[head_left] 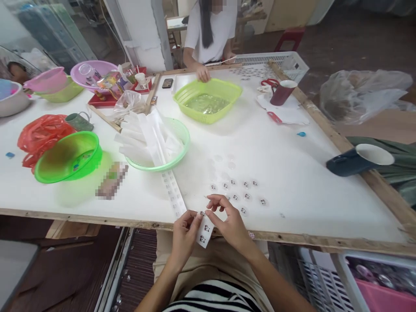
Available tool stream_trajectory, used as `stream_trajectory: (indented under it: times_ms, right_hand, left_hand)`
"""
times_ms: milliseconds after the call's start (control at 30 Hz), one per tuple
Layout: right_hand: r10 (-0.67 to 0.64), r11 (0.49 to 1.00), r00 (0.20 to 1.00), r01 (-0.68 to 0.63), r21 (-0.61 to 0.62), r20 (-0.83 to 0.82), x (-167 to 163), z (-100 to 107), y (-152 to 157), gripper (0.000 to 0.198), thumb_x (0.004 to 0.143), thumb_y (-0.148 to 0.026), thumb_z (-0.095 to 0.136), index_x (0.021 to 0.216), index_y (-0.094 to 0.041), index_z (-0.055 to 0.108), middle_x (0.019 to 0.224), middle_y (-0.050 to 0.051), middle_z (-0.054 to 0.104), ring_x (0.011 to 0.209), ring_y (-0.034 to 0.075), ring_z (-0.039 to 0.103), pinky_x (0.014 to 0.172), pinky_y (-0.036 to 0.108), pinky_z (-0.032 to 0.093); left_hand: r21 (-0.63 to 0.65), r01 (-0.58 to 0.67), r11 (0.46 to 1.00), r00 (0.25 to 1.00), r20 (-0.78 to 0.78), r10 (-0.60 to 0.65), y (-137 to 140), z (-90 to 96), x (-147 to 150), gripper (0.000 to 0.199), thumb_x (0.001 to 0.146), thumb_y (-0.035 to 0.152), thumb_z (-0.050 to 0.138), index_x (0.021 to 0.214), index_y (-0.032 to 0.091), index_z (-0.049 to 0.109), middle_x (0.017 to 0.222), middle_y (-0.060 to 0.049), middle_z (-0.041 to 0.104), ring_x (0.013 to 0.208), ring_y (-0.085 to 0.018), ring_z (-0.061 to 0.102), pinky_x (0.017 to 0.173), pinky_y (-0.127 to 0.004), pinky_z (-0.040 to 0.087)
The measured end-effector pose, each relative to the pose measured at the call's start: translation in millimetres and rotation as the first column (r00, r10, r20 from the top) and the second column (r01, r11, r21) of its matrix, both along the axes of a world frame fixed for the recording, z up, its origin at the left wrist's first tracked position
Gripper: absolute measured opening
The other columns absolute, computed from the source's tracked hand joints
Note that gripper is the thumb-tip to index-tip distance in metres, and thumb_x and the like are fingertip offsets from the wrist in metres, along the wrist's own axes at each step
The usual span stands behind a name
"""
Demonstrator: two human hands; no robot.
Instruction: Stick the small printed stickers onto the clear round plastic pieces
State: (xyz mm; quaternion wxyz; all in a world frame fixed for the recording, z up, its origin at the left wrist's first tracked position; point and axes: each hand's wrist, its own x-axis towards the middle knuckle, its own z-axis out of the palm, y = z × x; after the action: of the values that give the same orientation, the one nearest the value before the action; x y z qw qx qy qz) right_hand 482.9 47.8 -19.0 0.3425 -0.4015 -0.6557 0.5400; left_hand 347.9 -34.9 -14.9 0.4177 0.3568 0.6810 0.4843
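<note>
Both hands are at the near edge of the white desk, working one narrow white paper strip printed with small dark stickers. The left hand pinches the strip's upper left side between thumb and fingertips, closed on it. The right hand is closed on it too, thumb and forefinger nipped at the strip's top end, apparently around one small sticker, though the fingers hide the contact itself. The strip hangs over the desk edge, above the lap.

Just beyond the right hand, a loose cluster of small round clear domes with dark centres sits on the desk, set apart from one another. This looks like the peeling stage: one sticker being lifted off its backing. The next move would call for a clean peel without tearing, then careful centring on a dome.

A second long white backing strip lies flat to the left, running up towards a pale green plastic bowl stuffed with white paper strips. Further back, a lime-green square basket has another person's hand resting at its far rim. A dark blue mug lies tipped at the right edge.
</note>
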Motion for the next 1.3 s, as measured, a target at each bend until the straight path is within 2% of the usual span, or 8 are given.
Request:
stream_trajectory:
  times_ms: [67, 233, 433, 600, 733, 900, 1167, 1300]
  right_hand:
    - [0.036, 0.999, 0.999, -0.036, -0.027, -0.017, -4.3, 0.5, -1.6, 0.034, 0.085, -0.026, 0.061, 0.117, -0.027, 0.051, 0.088, -0.002, 0.062, 0.085, 0.015, 0.057, 0.085, 0.032, 0.04]
    - [0.024, 0.998, 0.994, -0.029, -0.052, -0.102, -5.9, 4.5, -4.6, 0.032, 0.085, -0.026, 0.06, 0.114, -0.026, 0.047, 0.081, -0.003, 0.06, 0.082, 0.015, 0.057, 0.085, 0.033, 0.042]
    - [-0.118, 0.99, 0.974, 0.101, -0.096, -0.191, -1.2, 8.0, 1.1, 0.035, 0.085, -0.031, 0.063, 0.112, -0.026, 0.043, 0.08, -0.002, 0.059, 0.082, 0.016, 0.057, 0.086, 0.035, 0.043]
    - [-0.299, 0.954, 0.92, 0.281, -0.107, -0.254, 18.1, 8.6, 33.8, 0.038, 0.082, -0.037, 0.066, 0.109, -0.026, 0.041, 0.084, 0.001, 0.06, 0.082, 0.017, 0.056, 0.081, 0.036, 0.044]
    - [-0.354, 0.935, 0.922, 0.346, -0.079, -0.158, 37.5, -2.8, 77.6, 0.045, 0.077, -0.037, 0.067, 0.111, -0.025, 0.041, 0.08, 0.0, 0.062, 0.079, 0.017, 0.055, 0.081, 0.037, 0.044]
    - [-0.291, 0.951, 0.957, 0.29, -0.112, 0.005, 37.7, -28.2, 117.7, 0.05, 0.072, -0.04, 0.065, 0.111, -0.023, 0.04, 0.078, -0.001, 0.063, 0.073, 0.016, 0.057, 0.075, 0.035, 0.046]
    - [-0.199, 0.968, 0.963, 0.222, -0.114, 0.182, 16.1, -48.9, 143.3, 0.045, 0.07, -0.034, 0.059, 0.109, -0.023, 0.04, 0.076, -0.003, 0.063, 0.066, 0.015, 0.057, 0.061, 0.028, 0.045]
    - [-0.174, 0.977, 0.944, 0.201, -0.071, 0.281, 11.3, -51.8, 144.9, 0.041, 0.072, -0.029, 0.056, 0.11, -0.024, 0.039, 0.078, -0.003, 0.063, 0.066, 0.015, 0.058, 0.062, 0.029, 0.045]
  left_hand:
    - [0.007, 0.007, 1.0, 1.0, -0.017, -0.007, -0.9, 0.6, 0.6, 0.035, 0.088, 0.048, 0.059, 0.077, 0.015, 0.063, 0.064, 0.0, 0.056, 0.059, -0.012, 0.045, 0.055, -0.022, 0.035]
    - [0.013, 0.002, 1.0, 1.0, -0.014, -0.002, -3.1, 2.7, -0.2, 0.034, 0.089, 0.046, 0.059, 0.076, 0.015, 0.062, 0.063, 0.001, 0.054, 0.059, -0.01, 0.044, 0.054, -0.022, 0.034]
    - [0.025, 0.078, 0.997, 0.997, 0.021, -0.078, -3.2, 4.7, 2.4, 0.033, 0.091, 0.046, 0.056, 0.08, 0.015, 0.06, 0.063, 0.002, 0.052, 0.057, -0.01, 0.045, 0.053, -0.021, 0.036]
    - [0.008, 0.04, 0.999, 0.998, 0.046, -0.04, -6.9, -0.1, -1.1, 0.034, 0.089, 0.047, 0.057, 0.078, 0.015, 0.06, 0.061, 0.003, 0.049, 0.054, -0.01, 0.044, 0.05, -0.02, 0.037]
    - [-0.002, 0.001, 1.0, 1.0, 0.028, -0.001, -8.5, -5.6, -6.9, 0.035, 0.088, 0.048, 0.059, 0.076, 0.015, 0.061, 0.059, 0.003, 0.048, 0.054, -0.009, 0.041, 0.048, -0.019, 0.034]
    - [0.022, -0.024, 0.999, 0.999, 0.025, 0.023, -5.2, -9.7, -8.5, 0.035, 0.086, 0.049, 0.062, 0.074, 0.016, 0.061, 0.059, 0.003, 0.049, 0.053, -0.009, 0.042, 0.048, -0.018, 0.034]
    - [0.002, -0.02, 1.0, 0.999, 0.044, 0.019, -4.9, -11.7, -9.2, 0.036, 0.085, 0.051, 0.061, 0.076, 0.016, 0.062, 0.06, 0.003, 0.051, 0.053, -0.01, 0.044, 0.048, -0.019, 0.038]
    - [-0.001, -0.007, 1.0, 1.0, 0.03, 0.007, -5.1, -12.3, -9.9, 0.036, 0.087, 0.051, 0.06, 0.077, 0.016, 0.062, 0.06, 0.002, 0.051, 0.053, -0.01, 0.045, 0.048, -0.019, 0.039]
